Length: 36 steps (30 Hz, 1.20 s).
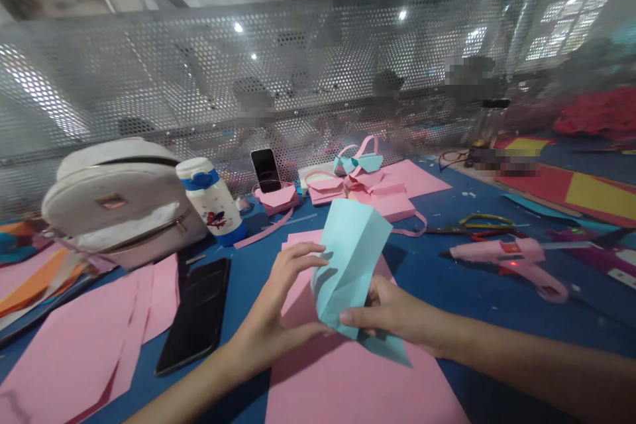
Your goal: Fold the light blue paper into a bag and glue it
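I hold a folded light-blue paper (348,258) upright above a pink sheet (342,377) on the blue table. My left hand (278,311) grips its left edge, fingers spread along the fold. My right hand (392,315) pinches its lower right corner, thumb in front. A flap of the blue paper sticks out below my right hand.
A black phone (196,315) lies to the left beside pink sheets (79,344). Behind stand a white bag (114,199), a bottle (211,202), a propped phone (265,170) and pink paper bags (362,185). A pink glue gun (511,258) and scissors (472,225) lie right. A perforated metal screen closes the back.
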Each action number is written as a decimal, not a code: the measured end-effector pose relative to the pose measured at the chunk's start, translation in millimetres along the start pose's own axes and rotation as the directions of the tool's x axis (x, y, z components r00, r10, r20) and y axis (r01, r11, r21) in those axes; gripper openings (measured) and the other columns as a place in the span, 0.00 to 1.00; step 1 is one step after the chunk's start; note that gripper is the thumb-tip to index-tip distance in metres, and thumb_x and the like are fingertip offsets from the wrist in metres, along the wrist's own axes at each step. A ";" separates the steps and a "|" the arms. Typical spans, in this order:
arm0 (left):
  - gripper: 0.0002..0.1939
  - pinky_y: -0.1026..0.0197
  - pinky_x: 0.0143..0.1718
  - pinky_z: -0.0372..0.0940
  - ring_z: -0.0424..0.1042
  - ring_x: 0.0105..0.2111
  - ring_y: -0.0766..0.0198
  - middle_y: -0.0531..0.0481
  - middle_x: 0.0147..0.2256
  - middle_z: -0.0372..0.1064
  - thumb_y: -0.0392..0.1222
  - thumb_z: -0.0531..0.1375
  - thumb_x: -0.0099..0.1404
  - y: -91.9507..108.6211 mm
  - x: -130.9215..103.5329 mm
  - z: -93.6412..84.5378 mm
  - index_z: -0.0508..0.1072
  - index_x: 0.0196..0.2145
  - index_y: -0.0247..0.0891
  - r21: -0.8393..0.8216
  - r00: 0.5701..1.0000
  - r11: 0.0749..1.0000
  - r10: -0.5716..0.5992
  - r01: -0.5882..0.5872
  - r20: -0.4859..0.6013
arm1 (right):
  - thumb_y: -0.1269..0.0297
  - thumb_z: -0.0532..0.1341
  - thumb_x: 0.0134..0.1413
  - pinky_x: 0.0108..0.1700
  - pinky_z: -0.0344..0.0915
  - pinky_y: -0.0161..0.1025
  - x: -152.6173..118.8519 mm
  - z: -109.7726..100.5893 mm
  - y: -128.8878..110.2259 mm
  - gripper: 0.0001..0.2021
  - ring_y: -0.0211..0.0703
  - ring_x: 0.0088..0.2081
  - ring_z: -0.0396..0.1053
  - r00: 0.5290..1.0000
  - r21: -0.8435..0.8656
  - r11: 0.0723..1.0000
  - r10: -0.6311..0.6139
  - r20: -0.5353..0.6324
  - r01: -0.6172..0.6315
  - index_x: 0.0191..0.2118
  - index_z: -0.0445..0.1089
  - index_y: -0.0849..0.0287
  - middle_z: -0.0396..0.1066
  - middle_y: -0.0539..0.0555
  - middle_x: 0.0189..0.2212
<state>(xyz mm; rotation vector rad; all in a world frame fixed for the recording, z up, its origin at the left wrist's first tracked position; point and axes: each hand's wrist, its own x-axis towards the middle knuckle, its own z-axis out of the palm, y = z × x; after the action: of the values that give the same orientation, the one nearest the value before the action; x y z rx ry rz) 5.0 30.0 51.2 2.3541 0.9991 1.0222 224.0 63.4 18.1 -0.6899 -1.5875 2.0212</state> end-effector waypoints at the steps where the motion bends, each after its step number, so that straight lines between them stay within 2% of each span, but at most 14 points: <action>1: 0.32 0.44 0.62 0.51 0.52 0.62 0.48 0.43 0.60 0.55 0.45 0.68 0.61 -0.6 0.4 -0.7 0.59 0.58 0.50 -0.013 1.000 1.000 -0.003 0.003 0.004 | 0.53 0.70 0.49 0.23 0.48 0.31 -0.3 0.1 -0.9 0.18 0.29 0.21 0.54 1.000 -0.008 1.000 0.003 -0.005 -0.003 0.36 0.74 0.65 0.64 0.48 0.23; 6: 0.31 0.44 0.63 0.50 0.51 0.63 0.48 0.44 0.59 0.56 0.44 0.67 0.62 -1.3 2.9 -5.6 0.58 0.59 0.49 -0.059 1.000 0.998 -0.023 0.023 -0.006 | 0.54 0.70 0.48 0.23 0.48 0.30 -1.8 1.8 -6.5 0.19 0.29 0.21 0.54 0.998 -0.023 0.999 0.034 -0.055 -0.035 0.40 0.74 0.64 0.65 0.48 0.24; 12: 0.32 0.40 0.63 0.49 0.51 0.63 0.46 0.42 0.60 0.54 0.45 0.68 0.61 -0.3 5.2 -16.6 0.59 0.59 0.48 -0.015 1.000 1.000 -0.011 0.012 0.023 | 0.53 0.70 0.47 0.24 0.49 0.30 -3.0 4.0 -9.4 0.18 0.29 0.22 0.53 0.999 -0.002 1.000 0.019 -0.043 -0.019 0.38 0.74 0.64 0.64 0.47 0.23; 16: 0.32 0.41 0.63 0.49 0.51 0.63 0.46 0.41 0.61 0.54 0.46 0.67 0.61 0.1 6.3 -20.7 0.60 0.59 0.47 0.014 0.999 1.000 -0.001 0.001 0.050 | 0.53 0.70 0.46 0.24 0.49 0.31 -2.6 4.1 -9.0 0.19 0.30 0.22 0.53 0.999 -0.012 1.000 0.026 -0.046 -0.027 0.38 0.75 0.64 0.65 0.48 0.24; 22: 0.30 0.43 0.60 0.55 0.55 0.61 0.47 0.40 0.59 0.56 0.47 0.66 0.63 4.9 5.7 -14.3 0.60 0.59 0.47 0.059 0.997 0.997 0.040 -0.044 0.070 | 0.51 0.70 0.46 0.24 0.49 0.31 0.1 2.7 -3.0 0.20 0.30 0.22 0.53 1.000 -0.012 1.000 0.005 -0.013 -0.005 0.36 0.74 0.65 0.63 0.47 0.23; 30: 0.33 0.42 0.62 0.53 0.52 0.62 0.48 0.41 0.60 0.54 0.44 0.65 0.64 9.7 -0.9 4.1 0.55 0.61 0.49 0.054 0.998 0.999 -0.008 0.005 0.057 | 0.49 0.71 0.44 0.24 0.48 0.32 0.0 3.6 -1.7 0.21 0.30 0.21 0.53 1.000 -0.018 1.000 0.015 -0.024 -0.015 0.34 0.72 0.64 0.61 0.46 0.21; 36: 0.35 0.40 0.63 0.51 0.53 0.63 0.47 0.42 0.61 0.54 0.44 0.66 0.63 9.1 4.2 -7.9 0.54 0.62 0.49 0.036 0.994 0.997 -0.067 0.065 0.084 | 0.52 0.70 0.47 0.23 0.47 0.31 -0.8 2.1 -4.0 0.18 0.30 0.21 0.54 0.999 -0.029 0.999 0.020 -0.033 -0.021 0.36 0.74 0.64 0.64 0.47 0.23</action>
<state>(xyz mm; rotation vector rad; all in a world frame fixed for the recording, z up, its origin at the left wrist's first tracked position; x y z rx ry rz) 5.3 27.5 63.7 2.3531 1.0614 0.8793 223.5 62.1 22.6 -0.7487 -1.6011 1.9945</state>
